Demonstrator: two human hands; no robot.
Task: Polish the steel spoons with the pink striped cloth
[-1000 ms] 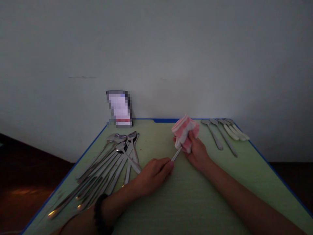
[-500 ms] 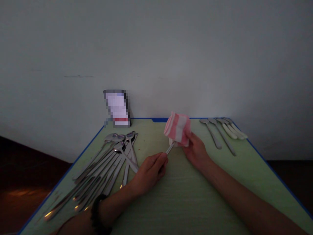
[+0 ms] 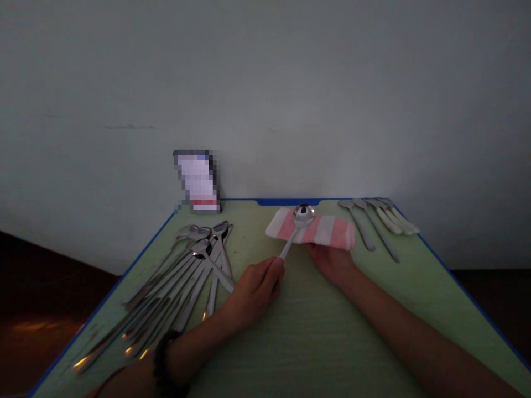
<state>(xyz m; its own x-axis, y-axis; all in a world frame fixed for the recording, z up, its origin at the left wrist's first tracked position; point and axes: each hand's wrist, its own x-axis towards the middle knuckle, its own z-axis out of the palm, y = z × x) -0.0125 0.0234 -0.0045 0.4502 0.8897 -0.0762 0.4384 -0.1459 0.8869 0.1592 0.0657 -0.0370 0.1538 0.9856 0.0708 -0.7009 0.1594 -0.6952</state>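
My left hand (image 3: pixel 257 287) is closed round the handle of a metal spoon (image 3: pixel 303 215), whose shiny bowl points away from me. Under the bowl is a pink-and-white striped cloth (image 3: pixel 327 231), spread out flat. My right hand (image 3: pixel 332 264) holds that cloth from below; its fingers are mostly hidden beneath the fabric. Left of my left hand lies a pile of metal spoons and other long-handled cutlery (image 3: pixel 182 287), partly covered by my forearm.
Two metal spoons (image 3: pixel 373 226) and several white-handled pieces of cutlery (image 3: pixel 394 218) lie at the back right of the green table (image 3: pixel 315 342). A blurred-out phone (image 3: pixel 199 179) leans against the wall at the back left. The table's blue edge (image 3: pixel 240 199) meets the wall.
The cloth, which was wrapped round the spoon's bowl, has been opened out flat below it, so the bowl shows. My right hand has turned beneath the cloth; my left has hardly moved.
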